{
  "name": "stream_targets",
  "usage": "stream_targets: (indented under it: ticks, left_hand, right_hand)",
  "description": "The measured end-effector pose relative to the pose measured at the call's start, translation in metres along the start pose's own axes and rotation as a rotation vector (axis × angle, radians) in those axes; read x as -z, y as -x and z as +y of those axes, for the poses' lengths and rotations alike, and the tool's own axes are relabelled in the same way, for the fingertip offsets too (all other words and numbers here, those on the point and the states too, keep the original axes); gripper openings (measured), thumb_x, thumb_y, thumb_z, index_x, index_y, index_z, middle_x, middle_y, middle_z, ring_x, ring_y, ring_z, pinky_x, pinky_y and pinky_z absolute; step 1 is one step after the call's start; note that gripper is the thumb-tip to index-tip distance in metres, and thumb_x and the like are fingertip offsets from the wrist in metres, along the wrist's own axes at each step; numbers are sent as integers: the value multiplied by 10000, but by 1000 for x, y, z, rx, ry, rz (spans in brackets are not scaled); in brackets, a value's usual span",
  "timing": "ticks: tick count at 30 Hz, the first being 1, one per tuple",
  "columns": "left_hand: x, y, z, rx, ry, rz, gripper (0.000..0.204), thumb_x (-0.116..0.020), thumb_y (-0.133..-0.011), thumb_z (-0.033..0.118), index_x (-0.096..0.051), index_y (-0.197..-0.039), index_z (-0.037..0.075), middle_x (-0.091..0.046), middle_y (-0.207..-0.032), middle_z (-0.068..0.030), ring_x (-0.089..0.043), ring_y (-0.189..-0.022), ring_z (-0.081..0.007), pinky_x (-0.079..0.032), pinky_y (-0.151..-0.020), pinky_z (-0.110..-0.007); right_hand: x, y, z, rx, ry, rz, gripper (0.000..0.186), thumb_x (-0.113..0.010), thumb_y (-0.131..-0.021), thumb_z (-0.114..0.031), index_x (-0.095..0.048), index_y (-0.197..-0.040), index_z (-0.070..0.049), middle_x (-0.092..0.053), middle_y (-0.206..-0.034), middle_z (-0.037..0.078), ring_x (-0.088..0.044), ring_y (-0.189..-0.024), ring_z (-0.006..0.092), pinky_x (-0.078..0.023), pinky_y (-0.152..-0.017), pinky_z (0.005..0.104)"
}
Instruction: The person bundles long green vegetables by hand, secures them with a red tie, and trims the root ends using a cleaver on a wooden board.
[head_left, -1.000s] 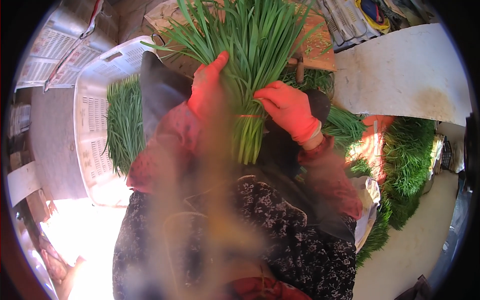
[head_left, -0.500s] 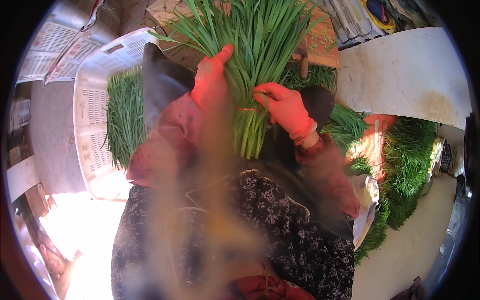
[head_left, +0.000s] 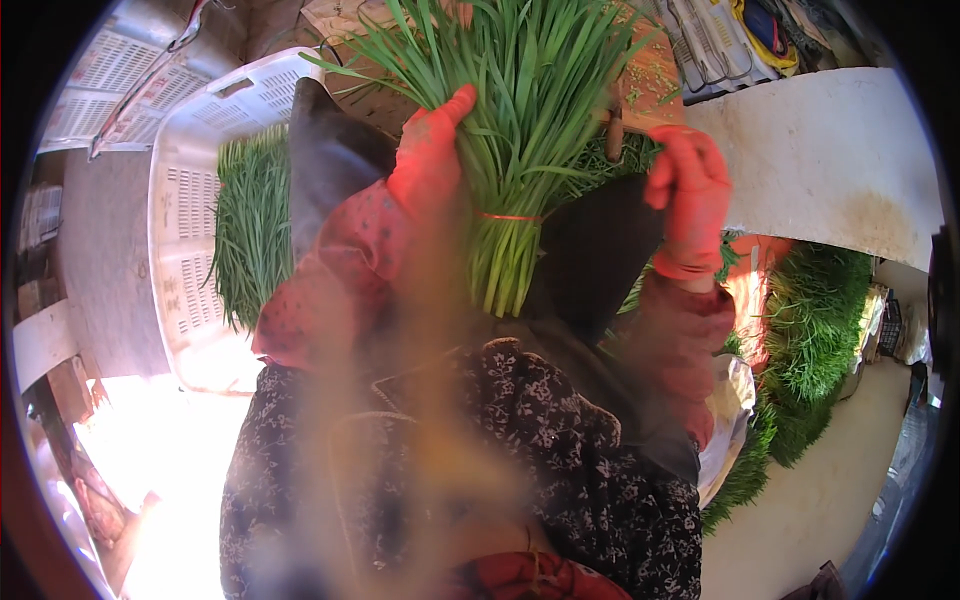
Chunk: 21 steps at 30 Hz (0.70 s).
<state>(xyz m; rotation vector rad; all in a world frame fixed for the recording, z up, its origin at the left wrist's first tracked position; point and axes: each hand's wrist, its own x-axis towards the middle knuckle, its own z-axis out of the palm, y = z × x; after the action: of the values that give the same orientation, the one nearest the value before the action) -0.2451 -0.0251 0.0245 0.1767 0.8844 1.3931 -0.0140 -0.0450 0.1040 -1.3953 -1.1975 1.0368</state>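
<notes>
An upright bunch of long green chives stands in front of me, its pale stems pointing toward my lap. A thin red band circles the stems low down. My left hand, in an orange-red glove, is closed around the bunch's left side, thumb up along the leaves. Off to the right of the bunch, my gloved right hand is raised with its fingers bent and somewhat apart, nothing visible in them. Nearest to its fingertips is a brown wooden handle at the edge of a wooden board.
At left, a white plastic crate holds more chives. Loose greens lie in a heap on the right, under a pale curved panel. Dark coverings over my knees flank the bunch.
My right hand has left the banded stems and moved right and up, its fingers loosening. The left hand keeps its hold on the chives, which have barely moved.
</notes>
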Motion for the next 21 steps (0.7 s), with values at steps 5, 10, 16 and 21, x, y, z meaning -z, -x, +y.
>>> stream_targets:
  ticks: [5, 10, 16, 21]
  left_hand:
    - [16, -13, -1, 27, -50, 76, 363, -622, -924, 143, -549, -1237, -26, -630, -1146, -110, -629, -994, -245, -534, -869, -375]
    - [10, -2, 2, -33, -113, 50, 377, -617, -930, 168, -549, -1244, -28, -633, -1143, -104, -626, -1002, -229, -520, -884, -353]
    - [8, 2, -1, -61, -124, -177, 455, -619, -933, 249, -517, -1275, -33, -616, -1180, -99, -600, -1046, -202, -466, -941, -333]
    - [28, 25, -17, -296, -557, -439, 792, -776, -804, 230, -332, -1423, 13, -524, -1310, -103, -481, -1221, -201, -376, -1044, -351]
  right_hand:
    - [37, 0, 12, -73, 1115, -246, 278, -615, -909, -311, -701, -993, -60, -655, -739, 50, -613, -649, 129, -473, -595, 256]
    - [-10, 29, 53, -223, 307, -97, 408, -670, -888, -266, -598, -1238, -70, -684, -985, 98, -641, -876, 174, -506, -759, 296]
    - [-70, 27, 95, -252, -391, -249, 492, -682, -859, -178, -510, -1282, 6, -638, -1122, 82, -604, -986, 155, -486, -834, 281]
    - [-90, 28, 71, -151, -178, -44, 412, -691, -816, -107, -558, -1188, 13, -658, -1031, 70, -618, -909, 156, -498, -808, 295]
